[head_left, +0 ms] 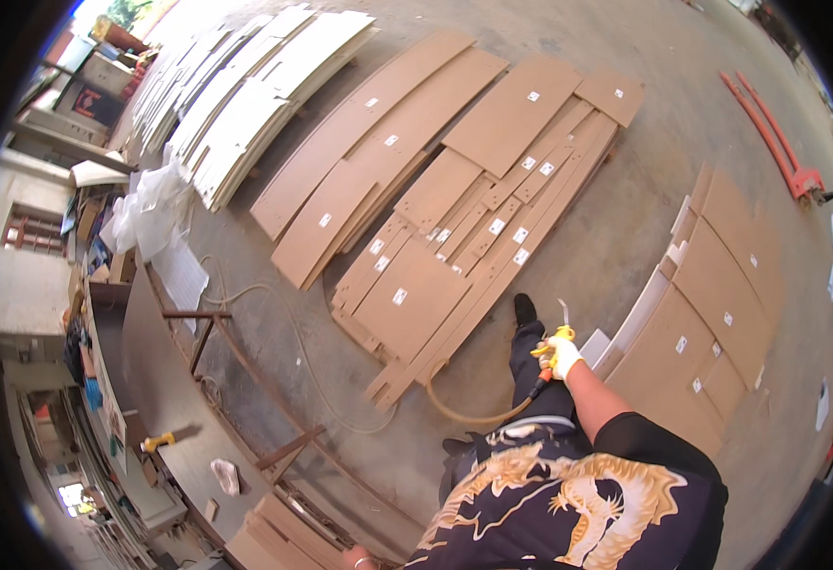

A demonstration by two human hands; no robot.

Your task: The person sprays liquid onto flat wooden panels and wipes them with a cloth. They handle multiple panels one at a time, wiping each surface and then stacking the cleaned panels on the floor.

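Note:
My right hand (561,358), in a pale glove, is closed around a yellow air blow gun (565,332) with a bent metal nozzle. A tan hose (473,418) runs from the gun's orange fitting and curves over the floor to the left. Only a small part of my left hand (359,558) shows at the bottom edge. It is beside a stack of brown boards (279,537) on the bench; its fingers are mostly hidden, so I cannot tell if it grips them.
Brown panels with white labels (416,294) lie in stacks ahead, white panels (274,76) beyond at the left. More brown panels (711,313) are at my right. A red pallet jack (796,176) stands farther right. A workbench (165,380) holds a yellow tool (158,442); a metal frame (274,380) runs alongside.

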